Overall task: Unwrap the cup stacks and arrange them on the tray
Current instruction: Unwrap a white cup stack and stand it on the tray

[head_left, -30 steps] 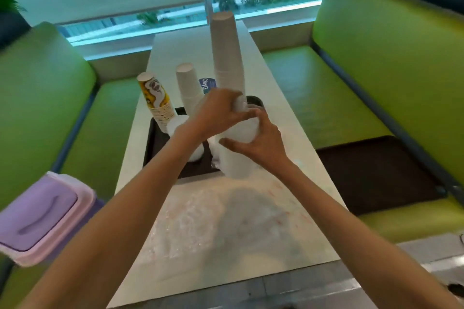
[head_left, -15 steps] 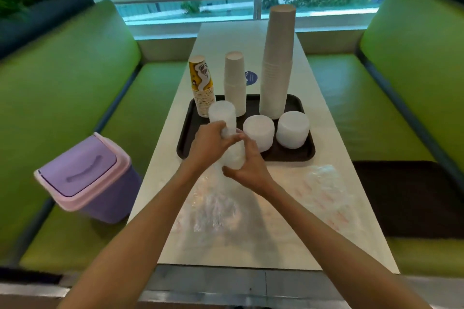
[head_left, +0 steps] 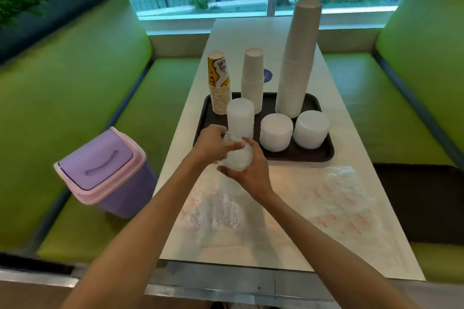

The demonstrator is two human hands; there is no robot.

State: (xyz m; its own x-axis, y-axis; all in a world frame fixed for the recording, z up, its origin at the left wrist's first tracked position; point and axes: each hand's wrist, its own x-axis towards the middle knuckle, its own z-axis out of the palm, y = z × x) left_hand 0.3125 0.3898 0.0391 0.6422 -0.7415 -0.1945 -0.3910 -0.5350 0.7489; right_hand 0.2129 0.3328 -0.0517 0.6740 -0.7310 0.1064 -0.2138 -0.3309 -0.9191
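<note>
White wrapped stack is being clamped by curled fingers of left hand and right hand at the tray's seven o'clock; six stacks are already standing unwrapped.

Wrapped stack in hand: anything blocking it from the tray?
Nothing between them: the left hand and right hand hold the wrapped stack at the near-left edge of the tray. The tall white stack stands directly behind it, two short white stacks beside, so free floor there looks scarce.
</note>
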